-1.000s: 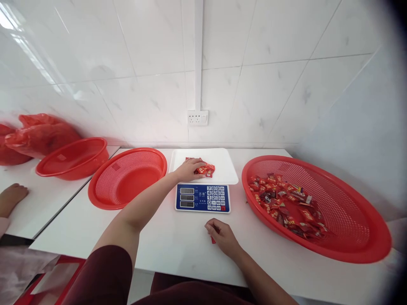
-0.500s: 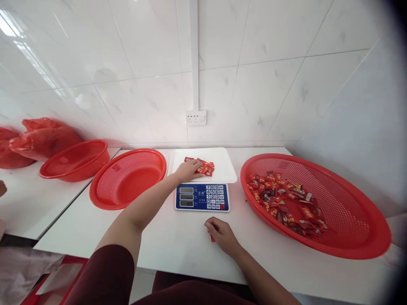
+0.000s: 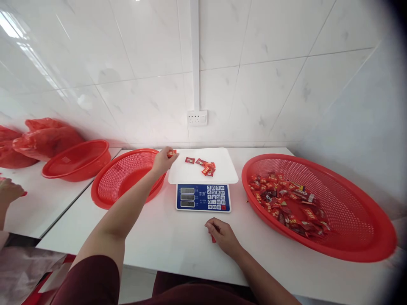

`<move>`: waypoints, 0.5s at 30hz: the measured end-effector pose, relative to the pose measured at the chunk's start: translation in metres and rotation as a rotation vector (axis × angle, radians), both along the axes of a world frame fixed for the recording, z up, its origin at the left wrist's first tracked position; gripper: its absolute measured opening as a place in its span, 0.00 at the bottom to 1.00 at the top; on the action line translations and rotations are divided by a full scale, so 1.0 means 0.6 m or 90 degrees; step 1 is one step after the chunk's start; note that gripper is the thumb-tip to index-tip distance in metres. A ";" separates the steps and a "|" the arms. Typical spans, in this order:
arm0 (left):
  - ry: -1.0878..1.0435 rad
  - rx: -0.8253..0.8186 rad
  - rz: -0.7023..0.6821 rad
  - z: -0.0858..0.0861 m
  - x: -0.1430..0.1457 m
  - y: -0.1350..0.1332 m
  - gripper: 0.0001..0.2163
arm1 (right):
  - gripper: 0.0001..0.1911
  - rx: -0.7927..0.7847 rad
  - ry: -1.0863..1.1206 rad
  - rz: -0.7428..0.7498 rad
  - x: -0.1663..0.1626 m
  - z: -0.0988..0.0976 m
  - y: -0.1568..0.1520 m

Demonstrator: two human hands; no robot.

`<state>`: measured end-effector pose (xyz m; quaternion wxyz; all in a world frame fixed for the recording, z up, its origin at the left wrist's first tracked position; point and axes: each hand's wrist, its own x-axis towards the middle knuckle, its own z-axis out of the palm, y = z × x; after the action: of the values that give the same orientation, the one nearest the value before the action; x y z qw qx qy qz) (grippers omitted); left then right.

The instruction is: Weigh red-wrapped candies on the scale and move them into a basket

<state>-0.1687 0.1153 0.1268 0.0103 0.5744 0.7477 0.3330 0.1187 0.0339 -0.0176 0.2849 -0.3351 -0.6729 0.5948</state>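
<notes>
My left hand [image 3: 163, 161] is closed on a small red wrapped candy [image 3: 172, 153], above the right rim of an oval red basket [image 3: 104, 191]. Several red candies [image 3: 208, 167] lie on the white pan [image 3: 222, 163] of a digital scale [image 3: 203, 198]. My right hand [image 3: 222, 234] rests on the table in front of the scale, fingers curled around a red candy [image 3: 213, 239], of which only an end shows. To the right, a large round red basket [image 3: 359, 212] holds a heap of red wrapped candies [image 3: 282, 199].
Left of the oval basket stands a red basin [image 3: 79, 159], with red plastic bags [image 3: 47, 137] behind it. A co-worker's hand [image 3: 11, 189] is at the far left, over the adjoining table. A tiled wall with a power socket [image 3: 197, 118] closes off the back.
My left hand has lifted off the scale pan with a candy and moved left to the oval basket. My right hand has stayed put. The co-worker's hand has come further into view.
</notes>
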 end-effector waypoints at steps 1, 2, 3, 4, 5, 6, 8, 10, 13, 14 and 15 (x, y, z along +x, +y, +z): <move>0.017 0.004 0.030 0.006 -0.020 -0.011 0.15 | 0.13 -0.003 0.000 -0.001 0.000 -0.001 0.000; 0.038 0.000 0.057 0.010 -0.040 -0.023 0.15 | 0.12 -0.005 -0.001 -0.001 0.000 -0.001 0.000; 0.054 -0.015 0.078 0.013 -0.060 -0.035 0.15 | 0.13 -0.005 -0.001 -0.002 0.000 -0.001 0.000; 0.069 -0.043 0.095 0.014 -0.078 -0.046 0.15 | 0.13 -0.002 -0.002 -0.001 -0.001 -0.001 0.000; 0.080 -0.080 0.109 0.014 -0.094 -0.057 0.15 | 0.13 0.002 -0.003 0.000 0.000 0.000 0.000; 0.088 -0.120 0.118 0.012 -0.109 -0.067 0.16 | 0.13 0.007 -0.005 0.002 0.000 0.000 0.000; 0.096 -0.187 0.124 0.007 -0.129 -0.081 0.18 | 0.13 0.012 -0.005 0.004 0.000 0.001 -0.001; 0.115 -0.205 0.113 0.001 -0.135 -0.086 0.22 | 0.13 0.009 -0.003 0.005 0.000 0.001 -0.001; 0.160 -0.155 0.056 -0.004 -0.110 -0.068 0.25 | 0.12 0.008 0.003 0.002 0.000 0.000 -0.001; 0.172 -0.132 0.027 -0.005 -0.092 -0.056 0.25 | 0.12 0.009 0.004 0.001 0.000 0.000 -0.001; 0.178 -0.110 -0.007 -0.006 -0.071 -0.042 0.25 | 0.12 0.009 0.004 0.001 0.000 0.000 -0.001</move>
<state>-0.2110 0.0904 0.1230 -0.0428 0.6162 0.7644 0.1847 0.1187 0.0332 -0.0174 0.2890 -0.3307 -0.6765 0.5912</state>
